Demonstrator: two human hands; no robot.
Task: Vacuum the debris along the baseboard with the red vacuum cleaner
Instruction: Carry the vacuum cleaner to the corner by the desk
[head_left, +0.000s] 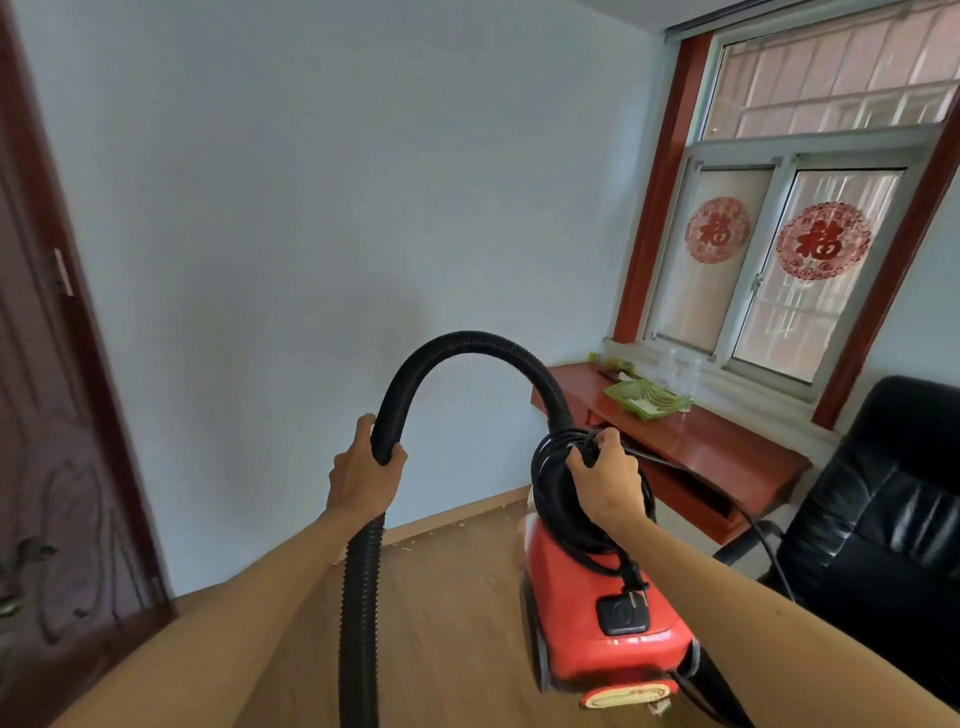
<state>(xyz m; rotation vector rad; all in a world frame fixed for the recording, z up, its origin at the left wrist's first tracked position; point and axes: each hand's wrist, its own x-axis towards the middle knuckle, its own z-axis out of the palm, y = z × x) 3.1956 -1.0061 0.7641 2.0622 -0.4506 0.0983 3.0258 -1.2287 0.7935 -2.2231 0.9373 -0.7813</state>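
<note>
Two holds: left hand (363, 470) grips hose (467, 343), right hand (609, 483) grips coiled cord (550, 501).

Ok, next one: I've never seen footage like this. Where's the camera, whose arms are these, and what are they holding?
There is no machine here. A person wears one wide-angle camera on the head, so you look forward and down along their own bare arms. The left hand grips the black ribbed hose, which arches over to the red vacuum cleaner. The right hand grips the black power cord, coiled on top of the cleaner. Its plug rests on the red body, so it is not plugged in. Pale debris lies on the wood floor along the baseboard. To the right stand a red desk with a green tray on it, and a black chair. A dark door is at the left.
</note>
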